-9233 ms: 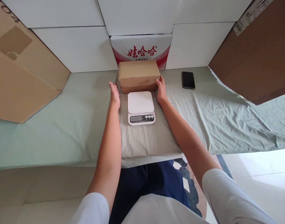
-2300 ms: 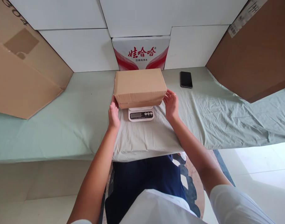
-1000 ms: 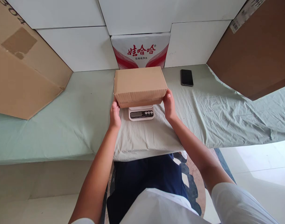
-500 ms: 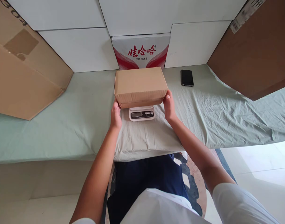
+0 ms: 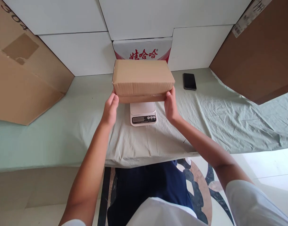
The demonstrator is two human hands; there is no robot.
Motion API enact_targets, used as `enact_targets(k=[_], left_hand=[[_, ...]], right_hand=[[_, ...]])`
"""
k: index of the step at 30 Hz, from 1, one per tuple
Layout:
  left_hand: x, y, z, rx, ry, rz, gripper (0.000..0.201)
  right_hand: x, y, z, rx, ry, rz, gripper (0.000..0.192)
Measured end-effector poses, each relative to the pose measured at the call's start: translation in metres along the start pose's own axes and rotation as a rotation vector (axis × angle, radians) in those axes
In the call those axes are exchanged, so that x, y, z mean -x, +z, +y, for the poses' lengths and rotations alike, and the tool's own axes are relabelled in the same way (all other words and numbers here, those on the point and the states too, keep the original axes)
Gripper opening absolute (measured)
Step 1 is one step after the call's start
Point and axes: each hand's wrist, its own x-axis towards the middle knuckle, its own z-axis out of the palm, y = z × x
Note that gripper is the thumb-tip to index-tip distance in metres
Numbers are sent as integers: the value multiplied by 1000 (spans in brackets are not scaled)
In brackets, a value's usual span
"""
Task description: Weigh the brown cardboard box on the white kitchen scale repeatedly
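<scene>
A closed brown cardboard box [image 5: 142, 77] is held in the air between both hands, just above a small white kitchen scale [image 5: 143, 113]. My left hand [image 5: 110, 108] grips the box's lower left corner. My right hand [image 5: 171, 105] grips its lower right corner. The scale's white platform now shows below the box, and its dark display with buttons faces me. The scale rests on a grey cloth [image 5: 144, 141] on the table.
A black phone [image 5: 189, 81] lies on the pale green sheet [image 5: 228, 119] to the right. A red-and-white carton [image 5: 143, 50] stands behind the box against white blocks [image 5: 82, 53]. Large cardboard boxes lean at left [image 5: 21, 78] and right [image 5: 259, 56].
The box first stood behind the scale, then rested on it. Now both hands have lifted it off the scale, so the platform is uncovered.
</scene>
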Motion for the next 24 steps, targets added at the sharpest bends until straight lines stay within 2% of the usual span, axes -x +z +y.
enact_targets(k=[3, 6, 7, 11, 14, 18, 24], left_hand=[[-40, 2, -6, 115, -18, 9, 84], [-73, 11, -34, 159, 74, 108, 93], [-80, 15, -46, 178, 66, 146, 98], [-94, 24, -94, 225, -153, 268, 112], [-92, 22, -114, 241, -286, 228, 106], [-89, 15, -119, 226, -310, 132, 97], [-94, 16, -110, 179, -419, 130, 94]], right_hand=[[-38, 8, 10, -26, -61, 1, 75], [-74, 17, 26, -14, -144, 37, 83], [-84, 20, 32, -7, -158, 45, 84], [-105, 22, 60, -27, -104, 68, 84], [-108, 18, 82, -99, 35, 123, 75], [-105, 12, 101, -195, 183, 191, 59], [-98, 13, 105, -217, 207, 198, 53]])
